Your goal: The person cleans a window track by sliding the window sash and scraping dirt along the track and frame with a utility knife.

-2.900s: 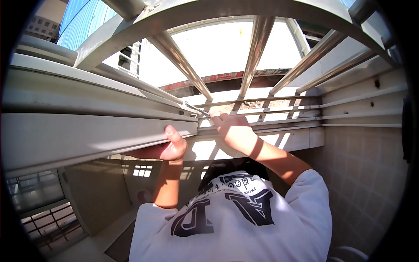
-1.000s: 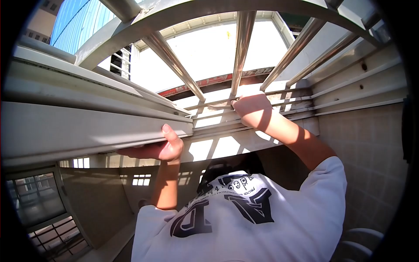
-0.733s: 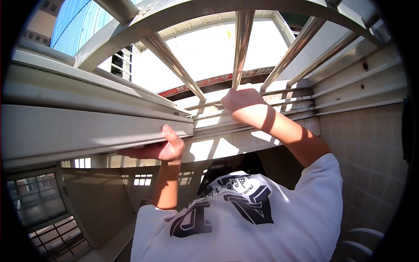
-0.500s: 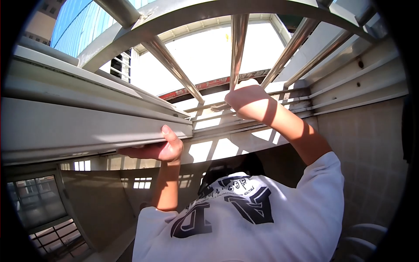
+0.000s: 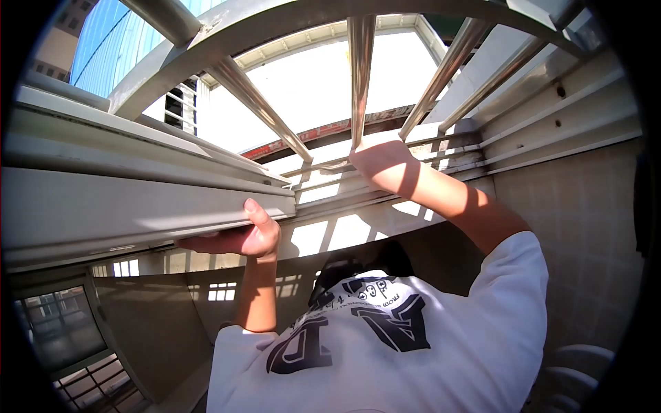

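Note:
My left hand [image 5: 242, 234] is at the right end of a pale window sash [image 5: 151, 205]. Its thumb presses on the face while the fingers reach along the underside, so the hand grips the sash edge. My right hand [image 5: 384, 164] is stretched out over the window sill track [image 5: 323, 189], by the foot of a shiny metal bar [image 5: 360, 82]. Its fingers curl away from me and look closed; what they hold, if anything, is hidden behind the hand.
Several metal bars [image 5: 265, 113] and a curved metal rail [image 5: 289, 24] stand outside the window. A tiled wall [image 5: 564, 206] is on the right. Below left is another window [image 5: 62, 327]. White curved bars, perhaps a chair back [image 5: 582, 365], show at lower right.
The view has shifted slightly, so the window and bars sit a little further left. My right hand has turned slightly beside the bar. My left hand stays on the sash.

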{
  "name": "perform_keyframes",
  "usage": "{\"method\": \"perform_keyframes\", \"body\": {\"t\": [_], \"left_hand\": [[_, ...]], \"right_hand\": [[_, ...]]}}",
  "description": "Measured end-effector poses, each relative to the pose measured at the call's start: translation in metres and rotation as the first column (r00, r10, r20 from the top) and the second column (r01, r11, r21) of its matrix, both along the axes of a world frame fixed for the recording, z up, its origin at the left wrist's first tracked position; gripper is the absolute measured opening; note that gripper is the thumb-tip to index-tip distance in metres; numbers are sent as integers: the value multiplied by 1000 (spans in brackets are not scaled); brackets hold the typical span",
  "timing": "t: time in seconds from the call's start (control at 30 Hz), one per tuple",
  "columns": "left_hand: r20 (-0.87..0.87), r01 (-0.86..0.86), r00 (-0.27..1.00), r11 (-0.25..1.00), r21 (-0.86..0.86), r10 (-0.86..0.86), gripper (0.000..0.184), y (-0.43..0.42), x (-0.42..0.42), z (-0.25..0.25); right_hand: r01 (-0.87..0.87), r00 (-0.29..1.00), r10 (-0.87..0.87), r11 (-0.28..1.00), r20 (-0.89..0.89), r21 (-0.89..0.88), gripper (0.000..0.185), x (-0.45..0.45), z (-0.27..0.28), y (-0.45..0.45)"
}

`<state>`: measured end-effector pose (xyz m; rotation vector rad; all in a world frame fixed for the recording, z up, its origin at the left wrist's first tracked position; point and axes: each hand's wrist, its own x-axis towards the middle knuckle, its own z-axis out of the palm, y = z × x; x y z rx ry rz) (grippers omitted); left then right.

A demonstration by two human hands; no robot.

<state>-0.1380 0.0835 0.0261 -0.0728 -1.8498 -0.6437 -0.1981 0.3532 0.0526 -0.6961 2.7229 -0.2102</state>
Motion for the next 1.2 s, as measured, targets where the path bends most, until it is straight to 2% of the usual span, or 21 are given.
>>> {"method": "perform_keyframes", "body": {"t": [0.03,0.1,0.13,0.2,0.43,0.47,0.57,0.63,0.7,0.77,0.8,0.93,1.03,1.1,1.2], "left_hand": [[1,-21,1000,999,-32,21,123,-2,1,-1],[-19,73,997,995,69,-72,123,5,-2,5],[-32,119,993,985,121,-116,123,8,-2,6],[-35,104,994,987,119,-101,123,7,-2,3],[13,41,999,999,0,-41,117,0,1,3],[13,33,999,999,-12,-33,116,2,1,5],[7,37,999,999,-3,-37,116,1,1,2],[-9,53,999,999,10,-53,116,0,-1,1],[-28,100,995,995,26,-100,116,1,-3,2],[-29,114,993,993,43,-112,116,1,-2,2],[-18,99,995,994,49,-98,117,0,-1,-1],[-56,142,989,984,104,-137,118,3,-4,0],[-3,99,995,994,43,-99,120,-6,-2,-5],[-13,133,991,988,83,-133,122,-3,-3,-5],[-17,138,990,988,71,-137,122,-3,-2,-2]], "right_hand": [[-22,997,26,998,-66,55,14,0,10,20],[5,1000,2,962,-26,272,14,2,40,49],[30,999,-22,971,-39,235,15,3,37,63],[68,996,-57,982,-66,175,21,9,37,66],[-83,994,67,972,-81,-218,18,-4,-21,-19],[-51,997,42,985,-62,-163,14,-1,-17,-18],[-96,963,99,995,-249,22,10,0,-16,16],[-14,989,57,955,-136,296,11,9,16,49],[-59,921,117,985,-371,162,16,24,23,103],[35,894,52,982,-446,184,16,38,35,117],[24,895,2,998,-446,53,15,44,45,111],[-79,872,72,997,-485,7,9,43,13,74],[-175,854,116,982,-507,-70,4,31,-13,48],[-241,811,154,967,-564,-84,4,31,-8,53],[-136,823,178,984,-540,118,2,41,14,84]]}}
